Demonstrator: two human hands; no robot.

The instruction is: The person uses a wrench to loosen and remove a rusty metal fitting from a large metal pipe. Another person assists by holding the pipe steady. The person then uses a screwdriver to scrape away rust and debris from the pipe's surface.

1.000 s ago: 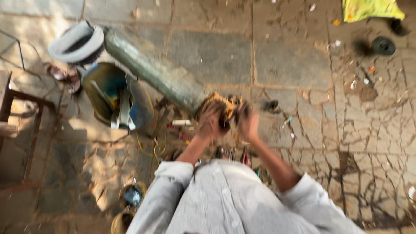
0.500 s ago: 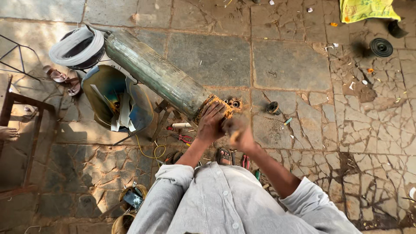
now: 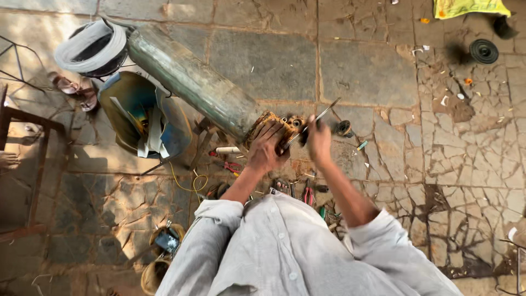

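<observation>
On the cracked stone floor (image 3: 367,71), mid-frame, a long grey-green cylinder (image 3: 192,82) lies slanted, upper end toward the top left corner, lower end near the middle. At that lower end sits a rusty orange-brown fitting (image 3: 274,127). Left hand (image 3: 266,149) rests on the fitting, fingers spread and curled over its top, touching it. Right hand (image 3: 319,141) just right of the fitting, blurred, fingers closed round a thin metal tool (image 3: 320,117); tool tilted, tip pointing up-right, lower end toward the fitting. Whether the tool touches the fitting cannot be told.

Both sleeves are light grey, shirt (image 3: 285,252) fills the bottom middle.

Top left corner: white coiled ring (image 3: 93,48) at the cylinder's upper end. Just below it an open blue and yellow bag (image 3: 145,118) with papers inside, left of the cylinder. Small hand tools with red grips (image 3: 233,166) lie on the floor below the fitting, near the left forearm. A small dark round part (image 3: 344,128) lies just right of the right hand. Top right corner: black disc (image 3: 484,51) and yellow cloth (image 3: 471,7), well apart from the hands. Left edge: dark metal frame (image 3: 33,164).
</observation>
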